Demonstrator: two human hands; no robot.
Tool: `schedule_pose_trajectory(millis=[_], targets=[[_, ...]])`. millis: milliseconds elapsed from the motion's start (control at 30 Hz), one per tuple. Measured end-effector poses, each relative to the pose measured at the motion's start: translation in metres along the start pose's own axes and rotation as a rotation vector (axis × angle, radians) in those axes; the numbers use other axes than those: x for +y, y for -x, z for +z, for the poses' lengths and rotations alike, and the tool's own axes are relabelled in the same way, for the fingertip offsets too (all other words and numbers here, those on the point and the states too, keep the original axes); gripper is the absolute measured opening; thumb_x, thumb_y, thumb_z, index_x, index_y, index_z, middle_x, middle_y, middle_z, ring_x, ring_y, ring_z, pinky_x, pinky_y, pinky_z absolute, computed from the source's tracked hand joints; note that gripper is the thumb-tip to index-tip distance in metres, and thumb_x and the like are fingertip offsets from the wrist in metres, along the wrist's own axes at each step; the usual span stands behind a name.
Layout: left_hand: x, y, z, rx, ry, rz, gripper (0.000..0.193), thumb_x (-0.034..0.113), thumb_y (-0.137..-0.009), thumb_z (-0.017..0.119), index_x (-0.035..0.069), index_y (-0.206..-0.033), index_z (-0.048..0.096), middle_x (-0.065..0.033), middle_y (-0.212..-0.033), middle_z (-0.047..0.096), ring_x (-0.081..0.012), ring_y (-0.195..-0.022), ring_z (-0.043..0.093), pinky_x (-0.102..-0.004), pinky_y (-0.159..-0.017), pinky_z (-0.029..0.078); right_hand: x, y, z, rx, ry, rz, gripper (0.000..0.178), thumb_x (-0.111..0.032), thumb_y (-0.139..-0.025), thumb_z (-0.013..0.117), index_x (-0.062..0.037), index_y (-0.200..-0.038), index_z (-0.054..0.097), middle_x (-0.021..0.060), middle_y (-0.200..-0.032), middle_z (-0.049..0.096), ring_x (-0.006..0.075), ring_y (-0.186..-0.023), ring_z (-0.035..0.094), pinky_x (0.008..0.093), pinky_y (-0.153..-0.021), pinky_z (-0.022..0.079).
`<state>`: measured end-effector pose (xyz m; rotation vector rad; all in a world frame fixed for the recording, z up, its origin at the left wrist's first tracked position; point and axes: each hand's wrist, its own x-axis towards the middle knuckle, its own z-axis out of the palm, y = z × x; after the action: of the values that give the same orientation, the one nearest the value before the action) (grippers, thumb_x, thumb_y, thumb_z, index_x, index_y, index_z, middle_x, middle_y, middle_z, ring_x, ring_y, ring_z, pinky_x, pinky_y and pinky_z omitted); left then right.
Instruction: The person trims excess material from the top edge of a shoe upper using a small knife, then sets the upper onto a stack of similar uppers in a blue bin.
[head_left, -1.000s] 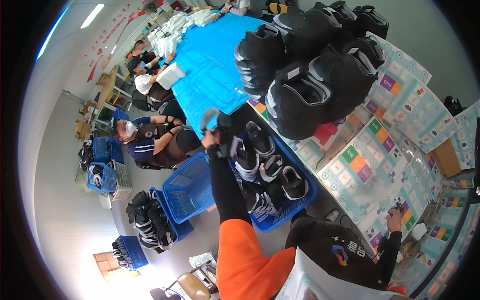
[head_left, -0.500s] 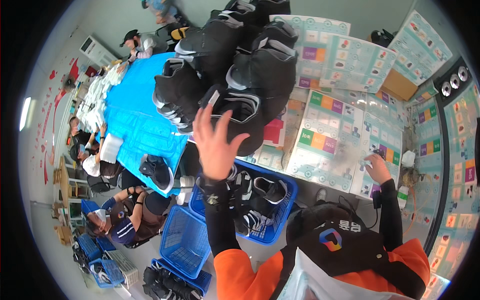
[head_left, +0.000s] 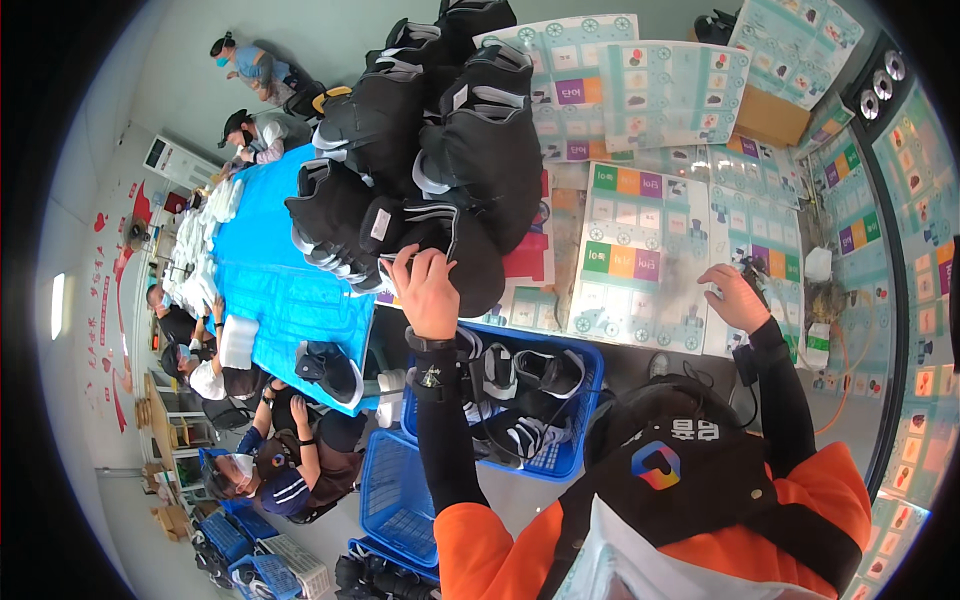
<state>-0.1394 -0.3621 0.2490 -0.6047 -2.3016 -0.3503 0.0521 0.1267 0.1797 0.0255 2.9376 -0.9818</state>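
A: What is found around the hands, from the left?
B: A black-and-grey shoe [head_left: 325,370] is set on the corner of a shiny blue plastic sheet [head_left: 270,290]. Beyond it, the view across is blocked by a tall pile of black, grey-lined shoes [head_left: 478,160]. Below, a blue plastic lattice basket [head_left: 590,400] of shoes is partly covered by the left forearm [head_left: 445,430].
A: And the grips?
B: The pile's nearest shoe [head_left: 480,265] is touched by the left hand [head_left: 428,290], its fingers bent; whether it is pinched cannot be told. The right hand [head_left: 740,298] is held loosely spread over the worktable [head_left: 568,235].
A: Surface and room?
B: A pale wall [head_left: 90,320] is marked in red at left; the worktable is covered with printed teal-and-white sheets [head_left: 650,260].
A: Counts?
B: Five other people [head_left: 308,460] are seen at left, one shoe on the blue plastic, three round silver fixtures [head_left: 882,83] at right. The piled shoes overlap too much to be counted.
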Motion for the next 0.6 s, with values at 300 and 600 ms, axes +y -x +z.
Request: schedule_pose_trajectory(millis=[300, 600], targets=[[0.002, -0.009, -0.024, 0.070, -0.007, -0.052, 0.018, 0.006, -0.080, 0.078, 0.004, -0.095, 0.070, -0.0060, -0.102, 0.070, -0.0329, -0.112, 0.059, -0.0486, -0.104, 0.044, 0.000, -0.009, 0.014, -0.018, -0.008, -0.056, 0.028, -0.008, -0.089, 0.066, -0.0063, -0.116, 0.067, 0.0146, -0.121, 0.061, 0.0363, -0.121, 0.055, 0.0428, -0.104, 0.047], [0.014, -0.055, -0.093, 0.027, -0.023, -0.021, 0.021, 0.005, -0.082, 0.078, 0.001, -0.100, 0.069, -0.0120, -0.096, 0.069, -0.0359, -0.106, 0.058, -0.0443, -0.094, 0.046, -0.069, -0.056, 0.040, -0.185, -0.378, -0.163, 0.027, -0.017, -0.097, 0.067, -0.0033, -0.120, 0.067, 0.0133, -0.122, 0.067, 0.0282, -0.102, 0.069, 0.0394, -0.088, 0.055]])
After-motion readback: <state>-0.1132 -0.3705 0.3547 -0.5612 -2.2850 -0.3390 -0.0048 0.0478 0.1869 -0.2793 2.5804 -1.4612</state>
